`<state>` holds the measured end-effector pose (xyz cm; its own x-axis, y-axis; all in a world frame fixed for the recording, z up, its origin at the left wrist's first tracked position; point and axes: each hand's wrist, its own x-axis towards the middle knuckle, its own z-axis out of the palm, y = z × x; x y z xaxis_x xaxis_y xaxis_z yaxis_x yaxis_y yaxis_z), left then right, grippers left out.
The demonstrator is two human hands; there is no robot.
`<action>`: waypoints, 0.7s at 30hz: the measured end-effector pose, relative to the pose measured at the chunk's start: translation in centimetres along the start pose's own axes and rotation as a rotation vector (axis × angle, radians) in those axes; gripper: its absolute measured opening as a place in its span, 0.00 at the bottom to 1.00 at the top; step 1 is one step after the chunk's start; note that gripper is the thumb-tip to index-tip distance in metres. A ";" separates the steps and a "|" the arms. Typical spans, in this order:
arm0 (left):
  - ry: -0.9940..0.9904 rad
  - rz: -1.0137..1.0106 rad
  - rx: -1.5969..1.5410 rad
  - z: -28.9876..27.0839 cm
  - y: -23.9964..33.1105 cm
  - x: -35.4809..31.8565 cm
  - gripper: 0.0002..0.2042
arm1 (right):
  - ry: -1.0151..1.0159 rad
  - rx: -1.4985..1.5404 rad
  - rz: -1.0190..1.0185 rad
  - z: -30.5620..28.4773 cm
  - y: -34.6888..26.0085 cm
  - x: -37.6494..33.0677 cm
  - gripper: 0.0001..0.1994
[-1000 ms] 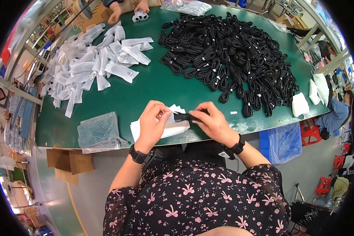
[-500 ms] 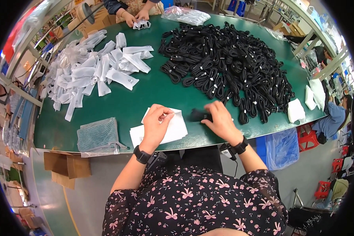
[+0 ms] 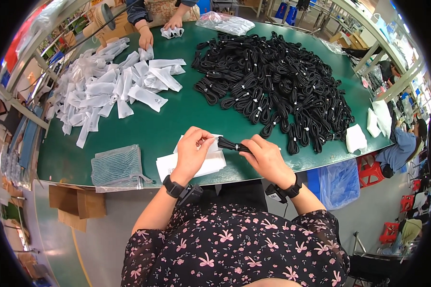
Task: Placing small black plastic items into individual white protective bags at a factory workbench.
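Observation:
A coiled black cable bundle (image 3: 233,145), tied round its middle, is gripped at one end by my right hand (image 3: 265,159). Its other end reaches the edge of a white bag at my left hand (image 3: 195,149). Thumb and fingers of that hand pinch the bag's lifted edge; whether the cable tip is inside cannot be made out. Below lies a small stack of flat white bags (image 3: 209,165). Beyond my right hand spreads a big heap of black cable bundles (image 3: 282,81). Filled white bags (image 3: 103,88) are piled at the left.
Across the green table (image 3: 187,115), a co-worker's hands (image 3: 146,37) handle the filled bags. A clear-bagged striped cloth item (image 3: 116,166) lies near left. White packets (image 3: 356,138) sit at the right. Below the edge are a cardboard box (image 3: 84,203) and a lined blue bin (image 3: 337,184).
My right hand has brought the cable bundle left to the white bag at my left hand. The co-worker's one hand has moved left onto the piled filled bags.

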<state>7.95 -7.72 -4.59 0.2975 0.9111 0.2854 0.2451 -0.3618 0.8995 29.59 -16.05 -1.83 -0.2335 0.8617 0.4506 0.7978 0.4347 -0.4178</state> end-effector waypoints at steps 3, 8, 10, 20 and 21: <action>-0.036 0.051 -0.027 0.1 0.2 -0.1 0.03 | -0.062 -0.101 -0.098 0.1 0.4 0.2 0.09; -0.064 0.307 0.114 0.2 -0.3 -0.2 0.03 | -0.160 0.714 0.522 2.0 0.5 0.2 0.10; -0.049 0.325 0.141 0.2 -0.1 0.2 0.03 | -0.046 0.434 0.222 2.2 0.5 0.7 0.11; -0.104 0.045 -0.059 -1.6 1.7 2.6 0.04 | 0.236 0.401 0.024 4.5 -0.3 3.4 0.20; -0.117 0.036 -0.098 -1.6 1.5 2.7 0.03 | 0.269 0.437 0.028 4.6 -0.4 3.6 0.21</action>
<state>7.61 -5.45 -1.95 0.4109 0.8668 0.2825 0.1431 -0.3673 0.9190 25.87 -11.86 -3.69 -0.0184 0.8016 0.5976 0.4818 0.5309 -0.6972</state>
